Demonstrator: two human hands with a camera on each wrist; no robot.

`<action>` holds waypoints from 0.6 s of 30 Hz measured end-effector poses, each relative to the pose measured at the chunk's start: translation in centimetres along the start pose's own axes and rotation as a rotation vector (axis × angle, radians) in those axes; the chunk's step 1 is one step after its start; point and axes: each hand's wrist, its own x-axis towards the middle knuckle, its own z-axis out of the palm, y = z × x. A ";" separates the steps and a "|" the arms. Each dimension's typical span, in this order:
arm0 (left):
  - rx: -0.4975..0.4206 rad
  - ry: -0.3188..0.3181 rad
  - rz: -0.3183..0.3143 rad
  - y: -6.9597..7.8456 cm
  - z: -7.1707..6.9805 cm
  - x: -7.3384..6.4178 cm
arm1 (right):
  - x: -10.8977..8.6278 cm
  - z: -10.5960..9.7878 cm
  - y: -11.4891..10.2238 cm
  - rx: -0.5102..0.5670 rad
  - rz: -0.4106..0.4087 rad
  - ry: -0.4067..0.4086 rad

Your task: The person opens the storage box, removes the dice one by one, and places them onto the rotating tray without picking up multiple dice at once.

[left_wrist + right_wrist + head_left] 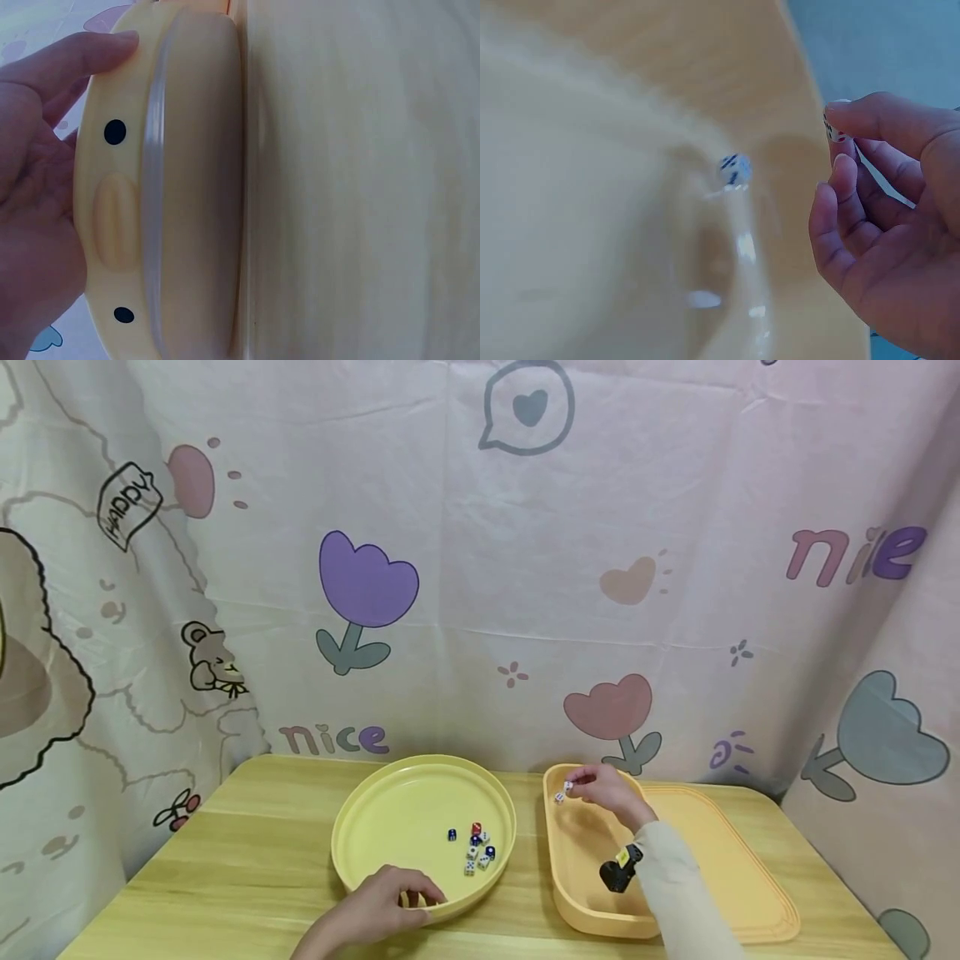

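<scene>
At the front edge of a round yellow tray (390,827), my left hand (386,903) grips the rim. The left wrist view shows the thumb on the tray's outer wall (124,161), marked with black dots; the other fingers are mostly hidden behind it. Over the far left corner of an orange bin (588,868), my right hand (609,789) pinches a white die (838,133) between thumb and fingertip. A second white die (735,171) with blue marks lies in that corner of the bin, just apart from the hand.
Inside the round tray, on its right side, lie several white and blue dice (483,862) and a red die (476,828). An orange lid (738,860) lies flat to the right of the bin. Behind the wooden table (225,860) hangs a printed curtain (480,568).
</scene>
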 end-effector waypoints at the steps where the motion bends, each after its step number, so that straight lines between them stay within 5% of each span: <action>1: -0.001 0.000 0.000 0.0 0.0 0.0 | -0.2 -0.1 -0.3 -0.002 0.003 0.005; 18: 0.001 0.004 0.012 -0.1 0.0 0.1 | -2.1 0.6 -3.3 0.028 -0.083 0.003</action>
